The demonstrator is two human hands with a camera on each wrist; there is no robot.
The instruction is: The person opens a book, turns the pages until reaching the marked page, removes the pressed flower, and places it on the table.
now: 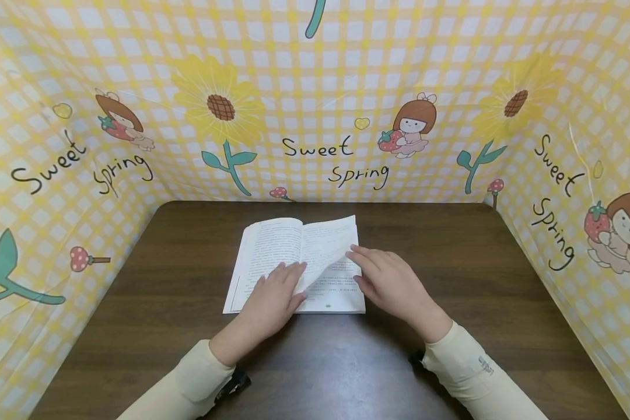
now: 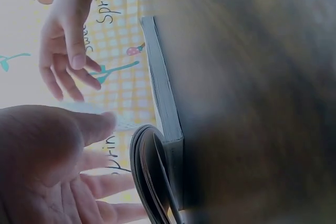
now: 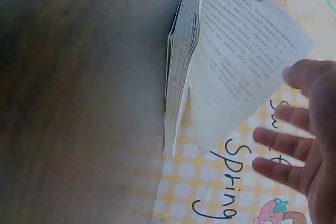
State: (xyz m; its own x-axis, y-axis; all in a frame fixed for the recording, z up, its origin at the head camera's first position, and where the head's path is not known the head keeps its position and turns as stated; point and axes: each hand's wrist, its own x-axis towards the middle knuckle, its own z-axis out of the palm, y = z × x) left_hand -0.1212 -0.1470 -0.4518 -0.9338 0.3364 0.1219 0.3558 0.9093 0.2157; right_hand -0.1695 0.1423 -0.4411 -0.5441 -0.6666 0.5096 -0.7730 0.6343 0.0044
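Observation:
An open book (image 1: 273, 251) lies on the table with printed text on its pages. One right-hand page (image 3: 247, 51) stands lifted and bent toward the left, its lower corner raised off the page beneath. My left hand (image 1: 275, 297) rests over the lower part of the left page, fingers extended, thumb near the lifted page's lower end. My right hand (image 1: 391, 283) is at the book's right edge, its fingertips right at the edge of the lifted page. In the right wrist view its thumb (image 3: 304, 74) meets the page's edge while the other fingers are spread apart from it.
The dark wooden table (image 1: 451, 245) extends around the book. A yellow checked cloth (image 1: 315, 87) with flowers and lettering stands as walls at the back and both sides. A black strap (image 1: 233, 385) shows at the left wrist.

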